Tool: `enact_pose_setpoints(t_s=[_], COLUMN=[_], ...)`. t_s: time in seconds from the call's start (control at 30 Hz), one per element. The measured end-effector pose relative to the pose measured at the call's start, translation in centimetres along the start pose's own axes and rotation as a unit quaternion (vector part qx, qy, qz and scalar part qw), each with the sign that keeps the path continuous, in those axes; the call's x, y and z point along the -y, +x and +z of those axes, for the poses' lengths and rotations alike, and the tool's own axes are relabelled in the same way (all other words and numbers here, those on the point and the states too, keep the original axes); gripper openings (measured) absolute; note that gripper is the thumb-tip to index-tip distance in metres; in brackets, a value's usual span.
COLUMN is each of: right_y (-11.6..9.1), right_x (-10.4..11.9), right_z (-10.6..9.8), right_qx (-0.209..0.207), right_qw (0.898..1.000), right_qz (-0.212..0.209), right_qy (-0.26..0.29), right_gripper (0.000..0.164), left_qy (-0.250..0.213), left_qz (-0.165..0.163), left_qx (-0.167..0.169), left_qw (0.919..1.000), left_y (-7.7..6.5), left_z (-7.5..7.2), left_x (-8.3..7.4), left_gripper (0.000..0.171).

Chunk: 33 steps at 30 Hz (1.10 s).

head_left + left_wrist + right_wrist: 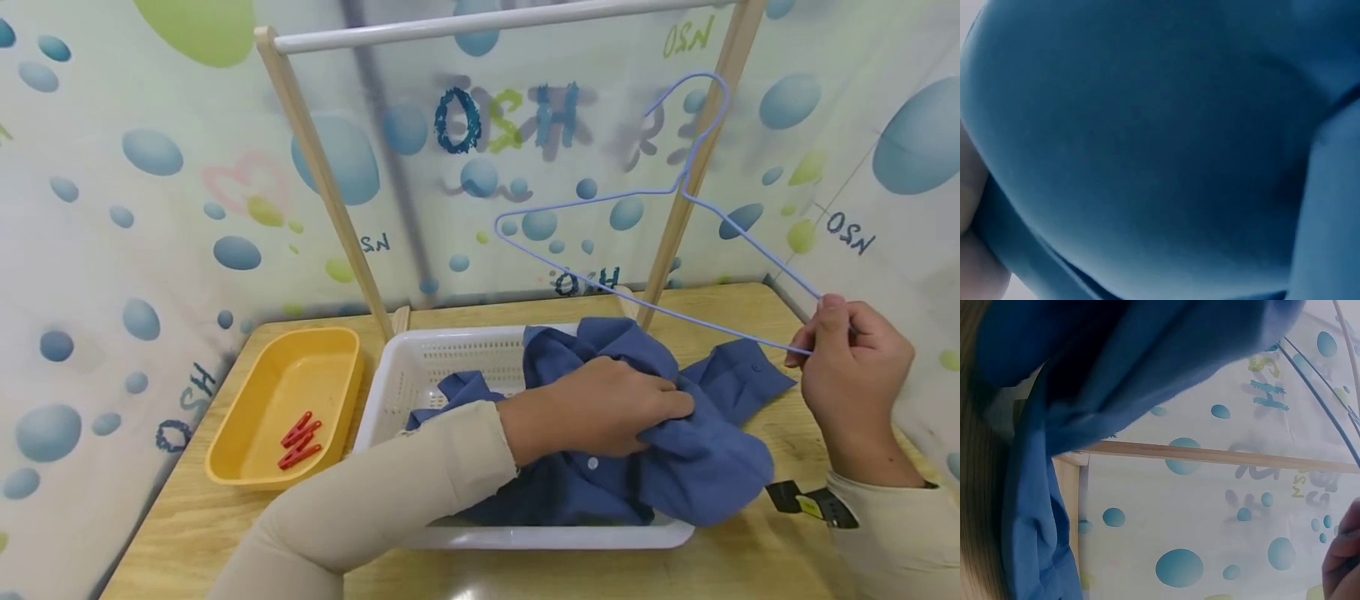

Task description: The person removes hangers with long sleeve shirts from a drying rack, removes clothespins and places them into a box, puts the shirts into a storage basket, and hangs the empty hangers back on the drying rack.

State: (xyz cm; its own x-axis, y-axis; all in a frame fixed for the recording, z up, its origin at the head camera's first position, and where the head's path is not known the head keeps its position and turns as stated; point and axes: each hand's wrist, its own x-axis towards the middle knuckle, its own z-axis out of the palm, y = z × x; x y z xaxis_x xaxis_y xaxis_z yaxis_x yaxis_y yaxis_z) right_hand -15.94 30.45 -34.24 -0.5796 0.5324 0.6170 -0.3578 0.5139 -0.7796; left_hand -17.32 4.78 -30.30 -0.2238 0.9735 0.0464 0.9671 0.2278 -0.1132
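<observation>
In the head view my left hand (592, 408) grips a bunched blue shirt (705, 475) over the white basket (555, 537). A white button shows on the shirt, and one end of it hangs past the basket's right side. Blue cloth (1147, 150) fills most of the left wrist view. My right hand (858, 367) pinches a thin blue wire hanger (585, 279) by one lower corner. The hanger is raised, its hook upward, in front of the rack. In the right wrist view only the fingers (1344, 550) of that hand show, at the edge.
A drying rack with wooden posts (330, 183) and a white rod (465, 23) stands behind the basket. To the left, a yellow tray (341, 408) holds several red clothespins (300, 454). The wooden table (172, 517) meets patterned walls at the back and sides.
</observation>
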Motion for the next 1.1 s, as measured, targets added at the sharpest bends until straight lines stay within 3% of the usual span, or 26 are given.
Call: enact_pose_setpoints(t_s=[0.2, 0.4, 0.53, 0.73, 1.1], right_y=[-0.1, -0.3, -0.4, -0.5, -0.7], right_x=[0.0, -0.2, -0.3, -0.4, -0.6], right_z=[-0.1, -0.1, 0.0, 0.1, 0.3], right_qx=[-0.001, -0.007, -0.007, -0.006, 0.005], right_qw=[1.0, 1.0, 1.0, 1.0, 1.0], right_qz=[0.001, 0.01, 0.014, 0.023, 0.023], right_qy=[0.005, -0.001, 0.001, -0.001, 0.007], right_gripper=[0.044, 0.045, 0.043, 0.038, 0.04], left_qy=[-0.035, -0.066, -0.104, -0.13, -0.13], left_qz=[-0.028, -0.055, -0.066, -0.085, -0.128], left_qx=[-0.077, -0.077, -0.103, -0.186, -0.329], left_qw=[0.996, 0.9933, 0.9871, 0.9701, 0.9264], left_y=[-0.6, -1.6, -2.3, -3.7, -6.2], left_z=[-0.8, -1.9, -2.6, -3.2, -3.3], left_x=[0.5, 1.2, 2.0, 2.8, 3.7], left_gripper=[0.027, 0.066, 0.057, 0.039, 0.027])
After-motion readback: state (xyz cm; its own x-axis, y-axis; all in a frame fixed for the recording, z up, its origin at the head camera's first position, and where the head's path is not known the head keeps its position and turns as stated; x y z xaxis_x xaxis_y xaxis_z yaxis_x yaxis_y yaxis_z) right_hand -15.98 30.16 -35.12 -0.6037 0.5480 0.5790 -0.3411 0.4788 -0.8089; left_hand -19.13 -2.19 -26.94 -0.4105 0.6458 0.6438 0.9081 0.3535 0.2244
